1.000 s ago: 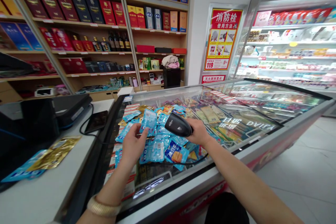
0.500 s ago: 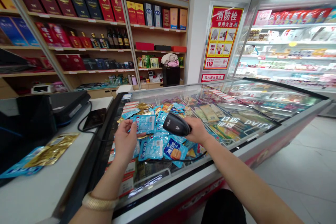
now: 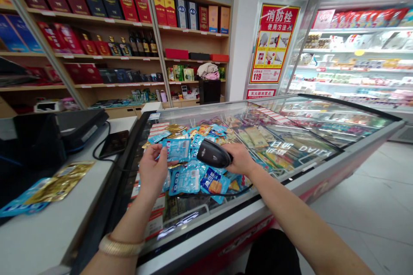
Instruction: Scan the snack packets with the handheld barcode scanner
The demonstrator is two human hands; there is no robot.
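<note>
My left hand (image 3: 153,172) pinches the edge of a light-blue snack packet (image 3: 177,150) and holds it just above a heap of similar packets (image 3: 185,180). My right hand (image 3: 237,159) grips a black handheld barcode scanner (image 3: 213,153), its head pointing left towards that packet and a short distance from it. A dark cable (image 3: 219,193) runs across the heap. The heap lies on the sliding glass lid of a chest freezer (image 3: 306,137). A gold bangle (image 3: 121,245) circles my left wrist.
On the white counter (image 3: 41,232) at left lie gold and blue packets (image 3: 54,189), a dark phone (image 3: 113,144) and a black till terminal (image 3: 58,131). Shelves of boxed liquor (image 3: 97,21) stand behind, with a lit refrigerated display (image 3: 355,60) at right.
My left hand has closed on the blue packet and lifted it left of the scanner. The scanner has shifted slightly left, and the whole view has drifted a little.
</note>
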